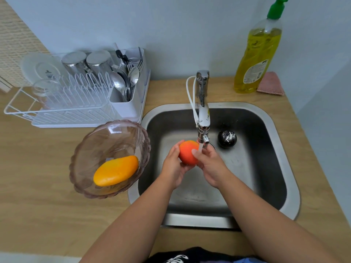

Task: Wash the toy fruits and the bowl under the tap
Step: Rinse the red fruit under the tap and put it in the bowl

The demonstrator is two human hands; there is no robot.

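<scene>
Both hands hold a round orange-red toy fruit (187,151) over the steel sink (273,168), right under the tap (203,118), whose water stream falls on it. My left hand (173,167) cups the fruit from the left and below. My right hand (210,166) presses on it from the right, thumb on top. A yellow-orange toy mango (115,170) lies in a clear pinkish bowl (91,149) that rests on the counter at the sink's left edge. A dark round toy fruit (227,139) with white specks sits in the sink behind the tap.
A white dish rack (72,111) with steel cups, a plate, a glass and cutlery stands at the back left. A yellow dish soap bottle (256,54) and a pink cloth (270,84) are at the back right. The wooden counter (38,196) surrounds the sink.
</scene>
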